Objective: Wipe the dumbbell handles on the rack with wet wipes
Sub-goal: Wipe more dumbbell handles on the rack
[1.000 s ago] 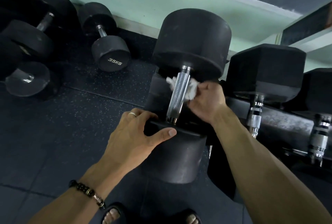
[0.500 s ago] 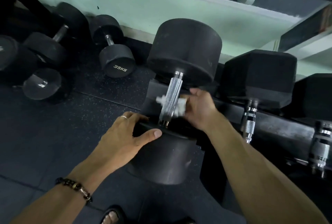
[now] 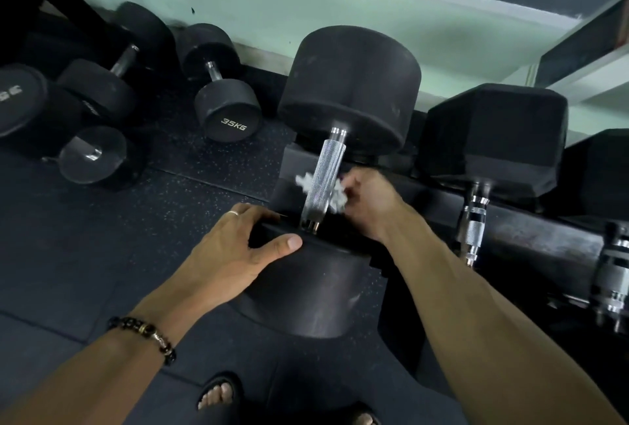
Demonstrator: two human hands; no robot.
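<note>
While left hand (image 3: 235,254) grips one dumbbell head (image 3: 306,288), right hand (image 3: 371,200) fingers clamp one wipe (image 3: 335,194) — round handle (image 3: 323,179).

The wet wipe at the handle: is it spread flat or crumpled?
Crumpled: the wet wipe bunches behind the handle, gripped by the right hand.
</note>
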